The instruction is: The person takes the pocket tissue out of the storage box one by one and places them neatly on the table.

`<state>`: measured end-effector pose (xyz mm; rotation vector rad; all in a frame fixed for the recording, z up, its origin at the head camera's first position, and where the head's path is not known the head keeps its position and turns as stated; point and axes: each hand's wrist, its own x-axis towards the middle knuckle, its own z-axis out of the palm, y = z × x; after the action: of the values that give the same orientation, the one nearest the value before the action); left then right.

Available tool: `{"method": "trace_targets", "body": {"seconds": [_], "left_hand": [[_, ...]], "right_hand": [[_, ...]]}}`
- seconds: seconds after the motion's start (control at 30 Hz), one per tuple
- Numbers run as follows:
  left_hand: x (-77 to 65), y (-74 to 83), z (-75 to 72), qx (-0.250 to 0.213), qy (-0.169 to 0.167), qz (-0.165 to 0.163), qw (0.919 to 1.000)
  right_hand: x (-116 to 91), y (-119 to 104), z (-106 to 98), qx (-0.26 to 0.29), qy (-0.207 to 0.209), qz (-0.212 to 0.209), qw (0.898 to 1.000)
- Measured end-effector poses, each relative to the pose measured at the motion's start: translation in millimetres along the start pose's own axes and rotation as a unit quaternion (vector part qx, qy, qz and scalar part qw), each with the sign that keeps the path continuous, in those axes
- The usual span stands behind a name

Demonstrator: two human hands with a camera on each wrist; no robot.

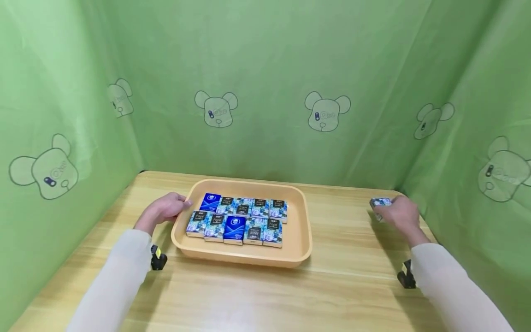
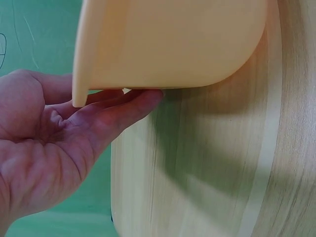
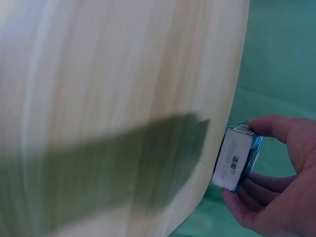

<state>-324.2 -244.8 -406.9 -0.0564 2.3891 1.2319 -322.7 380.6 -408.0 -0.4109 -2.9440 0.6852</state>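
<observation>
My left hand [image 1: 169, 206] grips the left side of a peach plastic tray [image 1: 304, 226]; in the left wrist view the fingers [image 2: 123, 111] reach under its bottom, with the thumb partly hidden by the rim. Two rows of small tissue packs lie in the tray, mostly blue floral ones [image 1: 273, 231] with black labels, plus two plain dark blue packs [image 1: 235, 228]. Over the table's far right corner, my right hand [image 1: 401, 213] pinches one floral tissue pack [image 3: 232, 160] between thumb and fingers, its white printed side facing the right wrist camera.
A light wood table [image 1: 249, 295] carries the tray, left of its middle. Green curtains [image 1: 269, 55] with mouse-head prints enclose the back and both sides. Each wrist wears a small black camera [image 1: 158, 258].
</observation>
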Motion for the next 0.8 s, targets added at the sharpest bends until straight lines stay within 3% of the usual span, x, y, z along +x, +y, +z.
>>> {"method": "trace_targets", "body": {"seconds": [0.3, 0.8], "left_hand": [[2.3, 0.2, -0.9, -0.004, -0.003, -0.003, 1.0000], [3.2, -0.4, -1.0, -0.013, -0.002, -0.005, 0.9999]], "right_hand": [[5, 39, -1, -0.020, -0.002, 0.029, 0.999], [9, 63, -1, -0.060, -0.013, 0.045, 0.997]]}}
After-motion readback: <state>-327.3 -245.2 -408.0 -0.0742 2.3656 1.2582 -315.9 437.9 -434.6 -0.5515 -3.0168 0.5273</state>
